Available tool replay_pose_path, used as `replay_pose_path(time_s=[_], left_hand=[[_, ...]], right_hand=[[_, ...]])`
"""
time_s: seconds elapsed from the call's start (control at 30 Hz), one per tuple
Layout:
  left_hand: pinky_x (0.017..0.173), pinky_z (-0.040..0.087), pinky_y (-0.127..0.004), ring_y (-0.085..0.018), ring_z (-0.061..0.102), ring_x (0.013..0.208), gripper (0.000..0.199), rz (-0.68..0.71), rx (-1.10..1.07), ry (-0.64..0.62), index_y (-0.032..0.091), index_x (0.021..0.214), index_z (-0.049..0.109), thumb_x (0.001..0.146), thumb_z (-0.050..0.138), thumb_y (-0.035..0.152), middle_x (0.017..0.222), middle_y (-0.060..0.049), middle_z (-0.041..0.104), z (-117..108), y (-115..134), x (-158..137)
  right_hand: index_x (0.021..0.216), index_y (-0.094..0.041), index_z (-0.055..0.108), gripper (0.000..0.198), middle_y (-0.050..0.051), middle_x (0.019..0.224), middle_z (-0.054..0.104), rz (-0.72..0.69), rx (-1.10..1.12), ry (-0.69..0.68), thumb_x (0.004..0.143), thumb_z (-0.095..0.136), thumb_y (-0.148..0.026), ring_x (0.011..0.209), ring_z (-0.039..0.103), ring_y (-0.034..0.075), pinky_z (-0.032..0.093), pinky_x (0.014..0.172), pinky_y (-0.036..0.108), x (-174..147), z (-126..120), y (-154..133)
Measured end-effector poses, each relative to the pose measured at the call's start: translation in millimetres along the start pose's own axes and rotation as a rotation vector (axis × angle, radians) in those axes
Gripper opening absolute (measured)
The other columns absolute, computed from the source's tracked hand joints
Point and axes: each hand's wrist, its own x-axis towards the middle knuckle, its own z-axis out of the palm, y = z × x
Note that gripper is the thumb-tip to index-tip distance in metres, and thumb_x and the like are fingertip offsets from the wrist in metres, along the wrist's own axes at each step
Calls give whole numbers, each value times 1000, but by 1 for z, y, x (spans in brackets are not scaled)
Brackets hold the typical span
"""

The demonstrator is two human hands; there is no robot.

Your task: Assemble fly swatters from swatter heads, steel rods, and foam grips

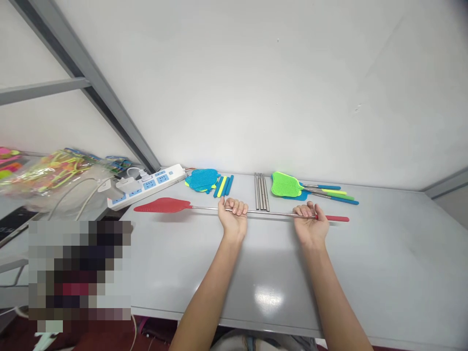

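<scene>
A long red fly swatter (164, 205) lies stretched across the grey table (383, 273), its red head at the left and its red handle end at the right. My left hand (233, 214) grips its thin metal rod near the middle. Near the red handle, my right hand (310, 222) is closed around the same rod. Both palms face up.
Behind the rod lie several bare metal rods (261, 191), a pile of blue swatter heads and handles (206, 181), and green and blue finished swatters (303, 189). A white power strip (146, 186) and a plastic bag of colourful parts (51, 170) sit at the left.
</scene>
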Motion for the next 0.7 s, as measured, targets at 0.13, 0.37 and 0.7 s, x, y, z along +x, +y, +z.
replay_pose_path(time_s=[0.13, 0.37, 0.7], left_hand=[[41, 22, -21, -6, 26, 34, 36, -14, -17, -12, 17, 48, 33, 77, 42, 35, 39, 7, 23, 2, -5, -3], [46, 28, -22, -7, 33, 40, 32, -185, 46, -111, 16, 53, 43, 79, 40, 35, 43, 5, 29, 5, -31, -21], [54, 35, -23, -9, 40, 49, 28, -207, 62, -96, 15, 52, 45, 76, 44, 29, 48, 3, 36, 5, -42, -26]], right_hand=[[66, -16, 47, 20, -6, 49, 28, 47, 15, -12, 80, 37, -26, 43, 37, 6, 36, 47, 20, -3, 2, 6], [65, -17, 46, 20, -7, 48, 24, 111, -38, -97, 83, 37, -22, 42, 32, 6, 34, 45, 20, -14, 12, 28], [66, -19, 46, 20, -5, 56, 34, 154, -100, -117, 82, 40, -29, 52, 41, 9, 40, 58, 24, -22, 18, 44]])
